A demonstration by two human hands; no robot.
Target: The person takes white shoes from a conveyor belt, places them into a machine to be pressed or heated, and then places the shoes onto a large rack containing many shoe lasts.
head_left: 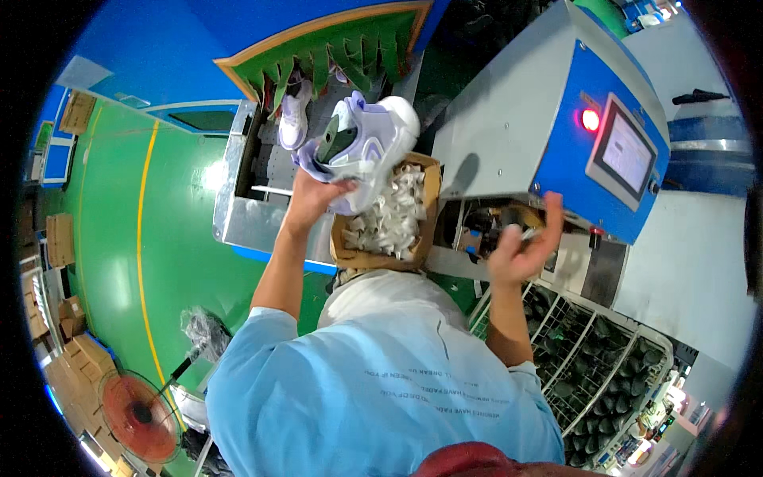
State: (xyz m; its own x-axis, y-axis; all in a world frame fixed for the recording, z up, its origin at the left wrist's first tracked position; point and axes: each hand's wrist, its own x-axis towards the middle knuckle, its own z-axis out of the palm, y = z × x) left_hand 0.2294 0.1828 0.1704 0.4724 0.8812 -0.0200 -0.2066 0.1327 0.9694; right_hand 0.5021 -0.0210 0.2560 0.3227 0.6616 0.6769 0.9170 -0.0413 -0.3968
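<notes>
A white and lavender sneaker (pixel 389 131) is in my left hand (pixel 312 195), whose fingers and thumb close around its lower end. Dark green shows inside the shoe's opening. Below it stands a cardboard box (pixel 430 208) full of crumpled whitish pieces (pixel 389 219). My right hand (pixel 520 258) is raised under the front of a grey and blue machine (pixel 497 119), fingers apart and index finger pointing up. A small shiny bit shows by its thumb; I cannot tell whether the hand touches it. Another white and lavender sneaker (pixel 294 119) rests on the conveyor (pixel 266 163) beyond my left hand.
Green strips (pixel 350 60) hang over the conveyor's tunnel mouth. The machine carries a screen (pixel 624 153) and a lit red button (pixel 589 119). A wire rack (pixel 592 374) of dark shoe-shaped pieces stands at my right. A floor fan (pixel 141 412) is at the lower left.
</notes>
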